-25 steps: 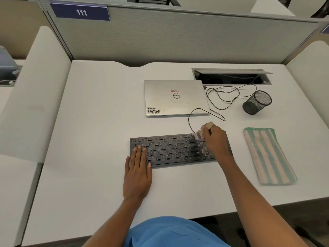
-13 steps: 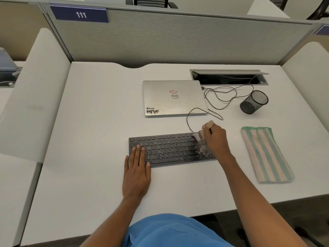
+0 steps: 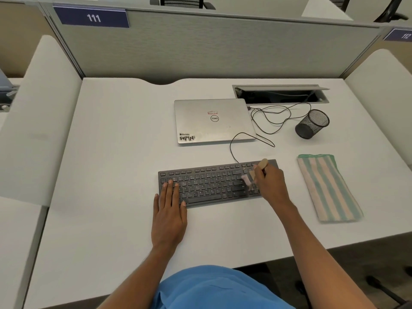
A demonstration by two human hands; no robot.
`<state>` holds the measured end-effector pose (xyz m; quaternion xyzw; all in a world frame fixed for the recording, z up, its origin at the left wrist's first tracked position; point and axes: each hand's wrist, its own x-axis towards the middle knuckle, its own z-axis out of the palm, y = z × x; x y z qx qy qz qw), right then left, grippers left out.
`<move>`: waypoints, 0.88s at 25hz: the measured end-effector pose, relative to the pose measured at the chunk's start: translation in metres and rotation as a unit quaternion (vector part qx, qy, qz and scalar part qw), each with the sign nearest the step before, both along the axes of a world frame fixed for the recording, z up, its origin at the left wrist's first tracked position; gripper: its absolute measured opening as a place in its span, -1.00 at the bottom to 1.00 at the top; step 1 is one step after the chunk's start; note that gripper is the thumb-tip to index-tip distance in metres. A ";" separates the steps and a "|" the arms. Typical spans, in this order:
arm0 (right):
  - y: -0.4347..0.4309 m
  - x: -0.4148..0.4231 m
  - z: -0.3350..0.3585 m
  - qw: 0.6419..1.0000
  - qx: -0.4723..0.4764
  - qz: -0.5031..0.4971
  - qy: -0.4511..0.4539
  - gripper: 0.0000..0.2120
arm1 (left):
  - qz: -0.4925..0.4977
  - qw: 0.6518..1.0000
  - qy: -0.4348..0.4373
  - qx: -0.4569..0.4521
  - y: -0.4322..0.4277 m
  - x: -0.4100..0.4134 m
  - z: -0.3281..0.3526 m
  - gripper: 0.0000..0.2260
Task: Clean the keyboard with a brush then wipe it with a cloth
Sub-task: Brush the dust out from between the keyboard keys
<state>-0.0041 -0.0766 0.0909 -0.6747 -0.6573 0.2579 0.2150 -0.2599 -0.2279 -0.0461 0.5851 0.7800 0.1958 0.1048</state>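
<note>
A dark grey keyboard (image 3: pixel 209 182) lies flat on the white desk, its black cable looping toward the laptop. My left hand (image 3: pixel 169 211) rests flat on the keyboard's left end, fingers straight over the keys. My right hand (image 3: pixel 270 186) grips a small brush (image 3: pixel 252 175) with a pale wooden handle over the keyboard's right end; the light bristles are blurred against the keys. A green and beige striped cloth (image 3: pixel 327 188) lies folded on the desk to the right of the keyboard, untouched.
A shut silver laptop (image 3: pixel 213 121) sits behind the keyboard. A black mesh pen cup (image 3: pixel 312 124) lies tipped at the back right beside loose cables (image 3: pixel 270 118) and an open cable tray (image 3: pixel 279 94). Grey partitions surround the white desk (image 3: pixel 111 163).
My right hand has kept sweeping the brush in short strokes over the right end of the keyboard. My left hand has stayed flat on the left end.
</note>
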 end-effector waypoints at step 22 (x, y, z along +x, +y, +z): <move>-0.044 0.009 -0.021 0.997 -0.010 -0.038 0.072 -0.64 | -0.003 1.000 -0.002 0.005 -0.001 -0.001 -0.002 -0.45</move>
